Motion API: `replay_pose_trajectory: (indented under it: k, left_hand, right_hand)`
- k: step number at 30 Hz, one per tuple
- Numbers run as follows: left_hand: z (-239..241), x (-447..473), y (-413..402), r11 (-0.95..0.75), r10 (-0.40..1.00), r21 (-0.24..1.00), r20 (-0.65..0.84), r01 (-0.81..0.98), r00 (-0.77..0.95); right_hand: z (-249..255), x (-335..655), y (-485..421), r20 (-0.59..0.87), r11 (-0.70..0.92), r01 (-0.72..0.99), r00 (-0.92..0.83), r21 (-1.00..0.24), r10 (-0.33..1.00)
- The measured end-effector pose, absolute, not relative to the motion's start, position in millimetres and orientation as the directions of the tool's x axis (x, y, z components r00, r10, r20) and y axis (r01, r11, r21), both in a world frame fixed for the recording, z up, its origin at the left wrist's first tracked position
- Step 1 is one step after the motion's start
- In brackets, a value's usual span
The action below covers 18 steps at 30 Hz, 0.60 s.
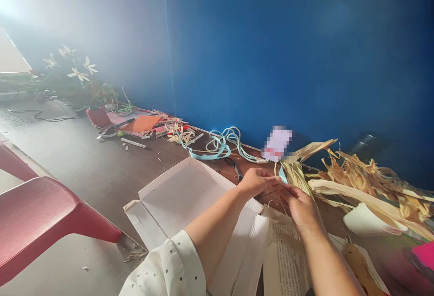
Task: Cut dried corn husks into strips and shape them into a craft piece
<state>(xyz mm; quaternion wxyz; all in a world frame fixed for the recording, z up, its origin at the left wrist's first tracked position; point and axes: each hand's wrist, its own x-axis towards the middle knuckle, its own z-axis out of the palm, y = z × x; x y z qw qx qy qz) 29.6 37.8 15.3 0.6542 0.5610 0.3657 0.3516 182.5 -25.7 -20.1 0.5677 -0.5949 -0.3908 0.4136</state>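
Note:
My left hand [258, 182] and my right hand [298, 203] meet fingertip to fingertip above the dark table. Both are closed in a pinch on a short piece of light blue ribbon [283, 175] that sticks up between them. A thin tan strand shows beside the ribbon; whether it is held too, I cannot tell. Just behind the hands lie pale dried corn husks [295, 176]. Scissors [234, 168] rest on the table to the left of my left hand. Below my forearms is an opened white cardboard box [179, 201], with a printed page [286, 260] to its right.
Looped light blue ribbon [217, 151] and pale husk flowers [179, 135] lie along the blue partition [271, 52]. Orange paper [142, 124] and scraps are farther left. A white cup [369, 221] lies tipped at right, near more husks. A red chair [44, 219] stands at left.

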Motion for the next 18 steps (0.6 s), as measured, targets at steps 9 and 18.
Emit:
replay_pose_trajectory:
  k: [9,18]
  left_hand:
    - [24.8,30.7,32.9,0.165,0.906,0.986,-0.155,0.008,0.394]
    - [17.7,33.4,35.3,0.159,0.898,0.985,-0.117,-0.065,0.423]
  right_hand:
    - [-22.3,176.8,-24.2,-0.068,-0.048,-0.074,0.293,-0.996,0.954]
    - [-17.9,172.2,-25.9,-0.105,-0.057,-0.160,0.311,-0.985,0.944]
